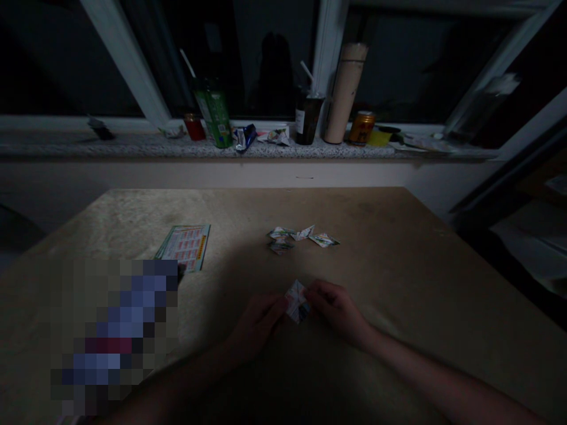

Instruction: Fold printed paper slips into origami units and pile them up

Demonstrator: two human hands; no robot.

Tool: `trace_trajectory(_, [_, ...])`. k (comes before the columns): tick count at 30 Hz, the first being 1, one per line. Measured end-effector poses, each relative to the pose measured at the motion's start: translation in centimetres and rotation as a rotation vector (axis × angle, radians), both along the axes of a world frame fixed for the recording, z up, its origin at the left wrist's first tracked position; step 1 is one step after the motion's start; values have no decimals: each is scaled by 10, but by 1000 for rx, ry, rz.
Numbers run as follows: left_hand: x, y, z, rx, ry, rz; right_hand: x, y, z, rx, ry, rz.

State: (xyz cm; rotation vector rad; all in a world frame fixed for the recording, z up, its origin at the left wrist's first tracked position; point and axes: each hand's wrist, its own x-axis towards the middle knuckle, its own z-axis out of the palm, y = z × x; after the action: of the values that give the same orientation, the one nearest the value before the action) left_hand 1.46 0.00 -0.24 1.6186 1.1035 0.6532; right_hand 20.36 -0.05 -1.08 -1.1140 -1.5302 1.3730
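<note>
Between both hands is a small folded paper square (pixel 296 301), printed and creased, turned so that a corner points away from me. My left hand (pixel 264 313) pinches its left corner, while my right hand (pixel 332 302) grips the right corner with thumb and fingers. Beyond them on the table lie several small folded paper pieces (pixel 325 239) in a loose cluster, with the same kind of print. To the left rests a flat stack of printed sheets (pixel 183 245) with red boxes and a green border. Dim light hides the finer folds.
A pixelated patch (pixel 119 330) covers something at the table's left. Along the granite windowsill (pixel 266 152) stand a green container (pixel 217 118), a dark cup with a straw (pixel 309 118), a tall pinkish flask (pixel 346 94), an orange can (pixel 362 128) and crumpled wrappers (pixel 245 137).
</note>
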Motion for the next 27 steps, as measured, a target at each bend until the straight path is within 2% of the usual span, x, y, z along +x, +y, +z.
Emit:
trace_trajectory(9, [-1, -1, -3, 32, 32, -27, 0, -2, 0, -13, 14, 9])
trace_trajectory(15, [0, -4, 2, 173, 134, -40, 0, -2, -3, -18, 35, 43])
trace_trajectory(21, [1, -5, 5, 247, 218, -16, 0, -2, -2, -48, 59, 81])
trace_trajectory(27, [2, -2, 3, 208, 163, -142, -1, -4, 1, 22, -4, 193])
